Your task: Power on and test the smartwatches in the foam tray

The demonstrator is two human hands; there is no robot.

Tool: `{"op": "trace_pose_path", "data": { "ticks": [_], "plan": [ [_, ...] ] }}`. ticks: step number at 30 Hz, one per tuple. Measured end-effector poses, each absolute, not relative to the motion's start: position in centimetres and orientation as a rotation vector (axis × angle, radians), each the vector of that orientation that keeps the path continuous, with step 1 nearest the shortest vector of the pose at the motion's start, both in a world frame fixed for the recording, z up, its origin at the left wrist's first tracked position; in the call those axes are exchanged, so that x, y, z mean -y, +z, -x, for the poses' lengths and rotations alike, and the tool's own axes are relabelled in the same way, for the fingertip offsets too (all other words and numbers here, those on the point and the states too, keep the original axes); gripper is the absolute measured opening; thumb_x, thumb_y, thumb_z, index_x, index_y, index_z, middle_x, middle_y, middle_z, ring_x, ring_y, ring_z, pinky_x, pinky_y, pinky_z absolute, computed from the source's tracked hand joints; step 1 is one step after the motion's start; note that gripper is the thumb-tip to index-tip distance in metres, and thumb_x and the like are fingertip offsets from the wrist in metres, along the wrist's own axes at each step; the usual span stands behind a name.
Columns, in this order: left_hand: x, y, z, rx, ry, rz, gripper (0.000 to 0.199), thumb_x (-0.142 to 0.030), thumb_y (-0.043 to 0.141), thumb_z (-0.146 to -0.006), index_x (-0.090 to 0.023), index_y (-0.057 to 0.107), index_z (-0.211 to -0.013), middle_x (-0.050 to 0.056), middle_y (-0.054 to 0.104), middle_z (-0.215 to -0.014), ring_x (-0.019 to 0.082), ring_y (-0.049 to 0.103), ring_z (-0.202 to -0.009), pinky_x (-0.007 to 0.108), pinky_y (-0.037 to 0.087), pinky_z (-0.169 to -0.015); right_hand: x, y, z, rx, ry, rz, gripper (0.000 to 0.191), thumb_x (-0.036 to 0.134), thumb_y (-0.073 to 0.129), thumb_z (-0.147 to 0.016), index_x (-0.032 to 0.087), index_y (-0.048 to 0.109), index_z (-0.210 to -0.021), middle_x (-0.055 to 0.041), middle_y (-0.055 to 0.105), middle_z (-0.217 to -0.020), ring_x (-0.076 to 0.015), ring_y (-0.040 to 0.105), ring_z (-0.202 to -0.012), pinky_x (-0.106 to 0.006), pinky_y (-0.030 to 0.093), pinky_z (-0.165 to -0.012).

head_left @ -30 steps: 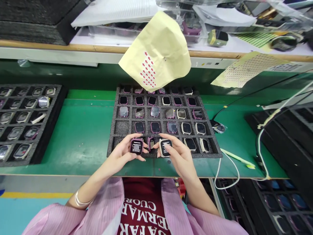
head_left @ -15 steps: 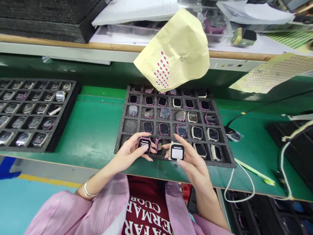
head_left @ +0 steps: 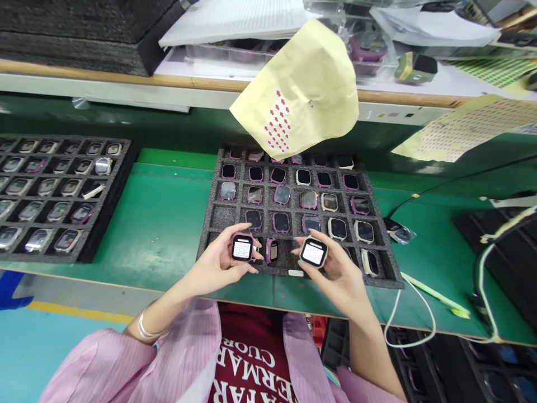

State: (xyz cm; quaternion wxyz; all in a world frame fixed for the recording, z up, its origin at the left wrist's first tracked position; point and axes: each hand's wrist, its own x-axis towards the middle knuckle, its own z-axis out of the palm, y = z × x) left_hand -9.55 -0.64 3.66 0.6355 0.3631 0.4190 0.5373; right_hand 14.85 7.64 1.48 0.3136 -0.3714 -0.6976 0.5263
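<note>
My left hand (head_left: 224,258) is closed around a purple smartwatch case (head_left: 242,247), its lit screen showing a white page of lines. A cream smartwatch case (head_left: 313,252) with a similar white page is held by its edges in my right hand (head_left: 335,268). Both hands hover over the front row of a dark foam tray (head_left: 223,215), whose compartments hold several purple and cream watch cases. Between my hands a purple watch (head_left: 272,251) stands on its side in a front compartment, its screen lit. The strap ends are not visible on either held watch.
A second foam tray (head_left: 133,154) of watches lies at left on the green bench (head_left: 163,218). A yellow sheet with red arrow stickers (head_left: 310,101) hangs from the shelf above. At right are a white cable (head_left: 396,330) and a pale green stick (head_left: 436,294).
The left watch's screen has gone from dark with text to a white page, and my thumb has moved off it. The right watch has risen slightly rightward and tilted, uncovering a white tray label.
</note>
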Motion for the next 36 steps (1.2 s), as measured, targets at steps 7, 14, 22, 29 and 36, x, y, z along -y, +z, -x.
{"op": "trace_pose_path", "data": {
  "ticks": [7,14,22,29,36],
  "plan": [
    [-1.3,2.8,12.8,-1.330,1.137,-1.184,0.059,-0.024,0.066,-0.083,-0.025,0.037,-0.134,0.010,0.057,-0.118,0.026,0.063,-0.107,0.039,0.055,-0.085,-9.6,0.5,-15.8,2.439,0.580,1.069,0.043,0.035,0.063,-0.088,0.021,0.056,-0.128,-0.0152,0.052,-0.132,-0.0343,0.048,-0.123,-0.055,0.039,-0.103],
    [-4.2,1.0,17.7,-1.671,0.583,-2.083,0.044,-0.036,0.061,-0.085,-0.017,0.051,-0.124,0.013,0.058,-0.117,0.031,0.053,-0.109,0.050,0.042,-0.097,-8.6,2.4,-19.7,2.581,0.576,1.066,0.043,0.037,0.057,-0.092,0.023,0.053,-0.132,-0.0132,0.044,-0.142,-0.0328,0.039,-0.132,-0.053,0.035,-0.106],
    [-6.7,2.7,13.6,-1.705,0.591,-2.178,0.027,-0.036,0.050,-0.093,-0.014,0.064,-0.098,0.013,0.063,-0.092,0.030,0.053,-0.092,0.046,0.042,-0.088,-8.2,1.7,-20.3,2.526,0.023,1.621,0.043,0.036,0.031,-0.100,0.011,0.064,-0.112,-0.0204,0.066,-0.104,-0.0362,0.059,-0.091,-0.048,0.046,-0.073],
    [-9.1,0.6,10.3,-1.803,0.588,-2.036,0.020,-0.031,0.066,-0.082,-0.011,0.063,-0.085,0.012,0.061,-0.080,0.029,0.057,-0.081,0.041,0.044,-0.077,-8.1,0.0,-21.0,2.094,0.437,1.632,0.051,0.058,0.055,-0.087,0.015,0.062,-0.116,-0.0082,0.063,-0.082,-0.0240,0.059,-0.066,-0.036,0.047,-0.061],
    [-8.3,2.4,11.0,-1.329,1.017,-1.361,0.028,-0.042,0.072,-0.077,-0.014,0.068,-0.081,0.008,0.065,-0.092,0.020,0.061,-0.084,0.032,0.050,-0.075,-8.5,0.7,-20.1,1.727,0.986,1.272,0.018,0.038,0.064,-0.088,0.021,0.069,-0.086,-0.0107,0.062,-0.119,-0.0278,0.057,-0.112,-0.041,0.046,-0.095]
  ]
}}
